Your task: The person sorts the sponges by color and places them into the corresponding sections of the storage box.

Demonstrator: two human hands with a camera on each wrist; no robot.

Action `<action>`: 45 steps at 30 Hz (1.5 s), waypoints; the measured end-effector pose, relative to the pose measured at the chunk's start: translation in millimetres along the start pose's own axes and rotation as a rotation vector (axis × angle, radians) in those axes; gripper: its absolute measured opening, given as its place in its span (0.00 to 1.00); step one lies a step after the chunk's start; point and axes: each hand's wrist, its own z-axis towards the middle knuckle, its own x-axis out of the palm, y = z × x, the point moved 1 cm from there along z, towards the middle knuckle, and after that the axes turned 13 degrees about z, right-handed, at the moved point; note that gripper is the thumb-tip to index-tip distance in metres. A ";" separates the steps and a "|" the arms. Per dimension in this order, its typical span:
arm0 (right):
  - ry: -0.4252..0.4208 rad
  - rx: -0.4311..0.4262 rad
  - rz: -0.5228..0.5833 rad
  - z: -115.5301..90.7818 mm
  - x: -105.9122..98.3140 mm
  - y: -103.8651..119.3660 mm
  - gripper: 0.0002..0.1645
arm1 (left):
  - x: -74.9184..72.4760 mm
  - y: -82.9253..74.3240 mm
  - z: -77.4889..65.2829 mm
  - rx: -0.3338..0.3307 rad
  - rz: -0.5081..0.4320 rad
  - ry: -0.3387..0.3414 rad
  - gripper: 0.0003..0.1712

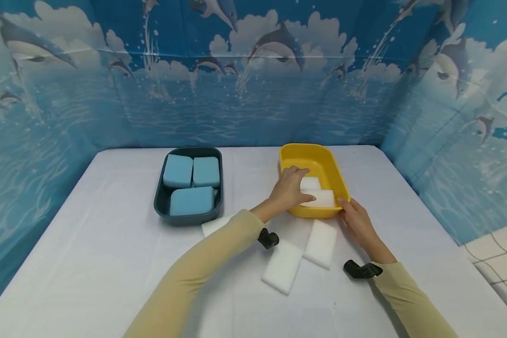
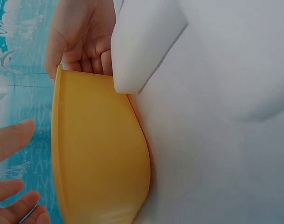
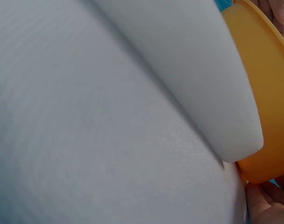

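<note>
My left hand [image 1: 288,190] reaches over the near left side of a yellow tray [image 1: 306,157]. Its thumb and fingers are spread around two white sponge blocks [image 1: 324,199] lying in the tray's near end. In the left wrist view there is a gap between that hand's thumb and fingers [image 2: 13,140], above the tray's rim. At the near right corner, my right hand [image 1: 358,223] grips the tray, with its thumb at the rim and its fingers under the outer wall.
Two white sponge blocks, one [image 1: 283,267] and another [image 1: 320,244], lie in front of the yellow tray. A third white block [image 1: 214,225] is partly behind my left sleeve. To the left stands a dark tray [image 1: 157,203] holding blue sponge blocks [image 1: 192,202]. A dolphin-print curtain [image 1: 253,112] hangs behind.
</note>
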 end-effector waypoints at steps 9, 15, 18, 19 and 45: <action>-0.005 0.002 0.013 4.2 -5.1 0.7 0.44 | -12.4 14.3 -12.0 -0.024 -0.071 0.003 0.42; 0.001 0.018 0.008 4.3 -4.2 -2.0 0.45 | -14.8 18.2 -20.5 -0.006 -0.023 -0.006 0.42; -0.004 0.018 -0.013 5.2 -4.3 -4.5 0.45 | -15.5 19.1 -28.2 0.024 0.015 -0.008 0.43; -0.004 0.017 -0.021 5.3 -4.3 -4.9 0.45 | -16.2 19.5 -31.0 0.032 0.023 -0.009 0.43; 0.015 0.024 -0.003 6.3 2.4 -0.9 0.46 | -27.7 69.1 -93.6 -0.022 0.075 0.147 0.42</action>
